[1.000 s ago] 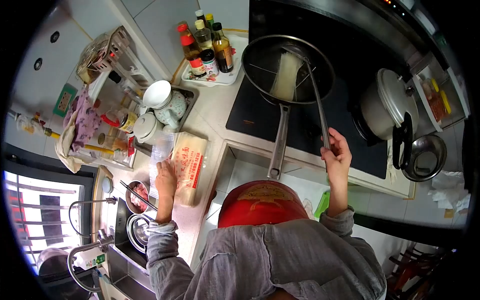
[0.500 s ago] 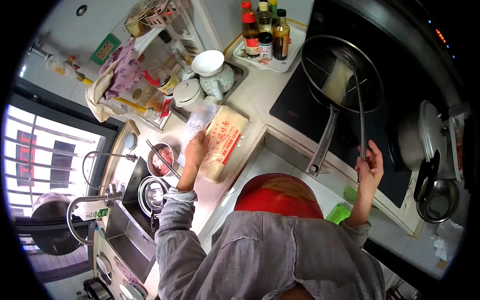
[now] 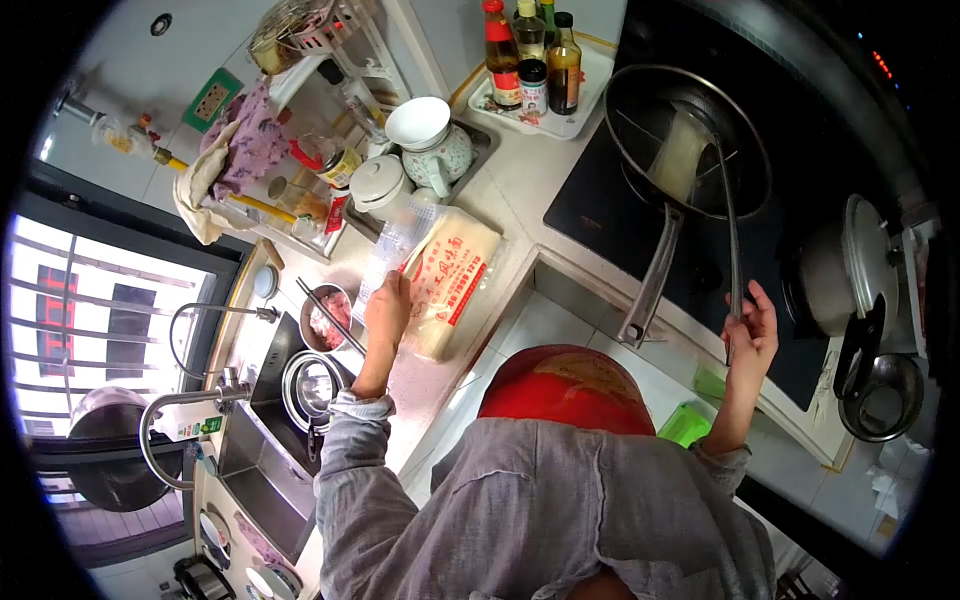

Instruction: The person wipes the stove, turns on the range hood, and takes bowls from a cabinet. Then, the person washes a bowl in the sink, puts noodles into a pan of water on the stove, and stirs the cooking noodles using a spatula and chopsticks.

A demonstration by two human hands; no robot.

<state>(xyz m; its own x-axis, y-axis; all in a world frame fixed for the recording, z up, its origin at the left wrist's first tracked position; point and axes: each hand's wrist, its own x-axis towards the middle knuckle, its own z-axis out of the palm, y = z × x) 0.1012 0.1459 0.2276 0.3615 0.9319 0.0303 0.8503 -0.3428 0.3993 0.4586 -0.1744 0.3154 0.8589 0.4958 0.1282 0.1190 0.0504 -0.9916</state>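
Note:
My left hand [image 3: 388, 310] is at the edge of a clear plastic noodle package [image 3: 452, 285] with red print, its fingers closed on the wrapping. Pale noodles show inside the package, which lies on the counter. In my right hand [image 3: 752, 328] is the handle of a long-handled dark metal cooking utensil [image 3: 730, 220]. Its far end reaches into a black frying pan [image 3: 625, 120] on the stove; the shape of that end is hard to make out. Pale noodles [image 3: 682, 160] lie in the pan. The pan's own handle [image 3: 655, 275] points toward me, untouched.
Left of the package stands a bowl of raw meat [image 3: 330, 318] with chopsticks across it, beside the sink [image 3: 265, 480]. A teapot [image 3: 440, 160] and several sauce bottles [image 3: 505, 60] stand behind. A lidded pot [image 3: 825, 270] is at the right.
The view has shifted slightly. My left fingers have moved a little on the package edge. The utensil's far end has shifted slightly right in the pan, beside the noodles.

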